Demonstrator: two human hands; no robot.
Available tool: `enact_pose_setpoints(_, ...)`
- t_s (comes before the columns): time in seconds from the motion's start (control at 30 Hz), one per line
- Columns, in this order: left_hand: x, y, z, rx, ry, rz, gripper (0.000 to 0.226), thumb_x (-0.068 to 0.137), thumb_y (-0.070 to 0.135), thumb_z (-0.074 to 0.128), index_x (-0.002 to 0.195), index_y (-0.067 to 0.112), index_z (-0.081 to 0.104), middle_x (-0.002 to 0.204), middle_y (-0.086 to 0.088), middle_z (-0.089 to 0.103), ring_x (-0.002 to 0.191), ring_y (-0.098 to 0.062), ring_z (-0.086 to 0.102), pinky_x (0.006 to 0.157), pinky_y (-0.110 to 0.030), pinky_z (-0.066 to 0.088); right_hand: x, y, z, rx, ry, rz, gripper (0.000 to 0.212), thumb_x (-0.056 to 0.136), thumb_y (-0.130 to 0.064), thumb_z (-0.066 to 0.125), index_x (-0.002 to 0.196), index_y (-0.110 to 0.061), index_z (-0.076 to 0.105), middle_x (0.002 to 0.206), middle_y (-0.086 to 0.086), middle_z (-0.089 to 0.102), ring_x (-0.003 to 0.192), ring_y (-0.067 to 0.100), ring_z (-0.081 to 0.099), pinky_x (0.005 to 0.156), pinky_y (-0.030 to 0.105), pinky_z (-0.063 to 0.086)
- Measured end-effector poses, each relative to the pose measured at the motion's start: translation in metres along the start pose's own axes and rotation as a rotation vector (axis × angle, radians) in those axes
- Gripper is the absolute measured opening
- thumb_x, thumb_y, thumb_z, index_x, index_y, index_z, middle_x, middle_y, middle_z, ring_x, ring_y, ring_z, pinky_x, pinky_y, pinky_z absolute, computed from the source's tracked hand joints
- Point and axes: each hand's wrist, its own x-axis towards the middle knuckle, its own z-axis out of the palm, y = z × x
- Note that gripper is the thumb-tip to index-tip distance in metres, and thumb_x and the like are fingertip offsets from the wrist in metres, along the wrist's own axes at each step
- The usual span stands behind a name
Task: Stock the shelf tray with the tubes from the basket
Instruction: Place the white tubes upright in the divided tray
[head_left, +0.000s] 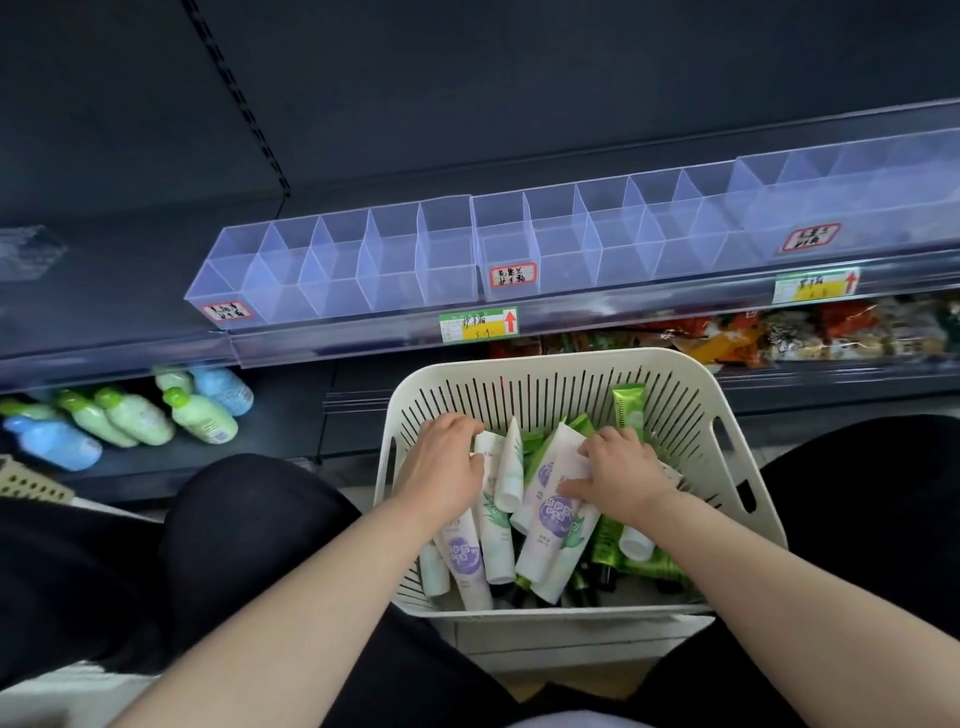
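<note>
Grasping tubes (558, 519) in basket (519, 364), one per grip of left hand (447, 467) and right hand (618, 475); next, lifting into far shelf tray (395, 260)

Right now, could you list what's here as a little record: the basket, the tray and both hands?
basket: white, slotted, in front of the person
tubes: white and green, piled in the basket
shelf tray: clear compartments, no tubes inside
left hand: in the basket, fingers curled on tubes, grip unclear
right hand: in the basket, on the tubes, grip unclear
bottles: green and blue, on the lower shelf
</note>
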Motion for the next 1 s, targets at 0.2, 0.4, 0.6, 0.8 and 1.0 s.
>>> enact_pose_setpoints(0.2,0.003,0.006,0.003,-0.001,-0.024,-0.008,0.037,0.093,0.020,0.055,0.130,0.022,0.053,0.131,0.006,0.049,0.124,-0.013,0.040,0.099,-0.028,0.036,-0.012,-0.001,-0.018,0.483,-0.048,-0.002,0.050,0.074,-0.040,0.076,0.108,-0.021,0.045,0.091,-0.005,0.057,0.075,0.009,0.055,0.055,0.024,0.042)
enact_pose_setpoints(0.4,0.016,0.026,0.003,-0.023,-0.057,-0.002,0.038,0.093,0.019,0.054,0.130,0.021,0.053,0.132,0.002,0.053,0.124,-0.017,0.044,0.100,-0.032,0.038,-0.027,0.020,-0.067,0.479,0.172,-0.093,0.032,0.083,-0.032,0.069,0.104,-0.032,0.045,0.082,-0.008,0.062,0.067,0.005,0.057,0.052,0.025,0.043)
enact_pose_setpoints(0.6,0.034,0.055,0.015,-0.002,-0.167,-0.025,0.033,0.092,0.019,0.056,0.125,0.017,0.056,0.121,-0.002,0.062,0.111,-0.022,0.058,0.092,-0.039,0.049,-0.026,0.043,-0.074,0.406,0.425,-0.117,0.023,0.085,-0.025,0.064,0.107,-0.028,0.056,0.091,-0.005,0.060,0.080,0.014,0.053,0.060,0.028,0.036)
enact_pose_setpoints(0.8,0.049,0.080,0.037,0.135,-0.293,-0.050,0.022,0.085,0.016,0.061,0.106,0.016,0.057,0.102,-0.008,0.064,0.095,-0.027,0.060,0.069,-0.033,0.045,-0.017,0.045,-0.051,0.292,0.447,-0.115,0.022,0.092,-0.025,0.055,0.113,-0.022,0.059,0.104,0.001,0.063,0.098,0.023,0.051,0.078,0.038,0.044)
enact_pose_setpoints(1.0,0.056,0.088,0.054,0.200,-0.328,-0.108,0.028,0.084,0.020,0.064,0.107,0.012,0.051,0.103,-0.014,0.063,0.098,-0.033,0.060,0.067,-0.033,0.043,-0.016,0.049,-0.048,0.487,0.466,-0.021,0.019,0.092,-0.021,0.055,0.110,-0.020,0.060,0.099,0.003,0.062,0.092,0.023,0.055,0.073,0.036,0.047)
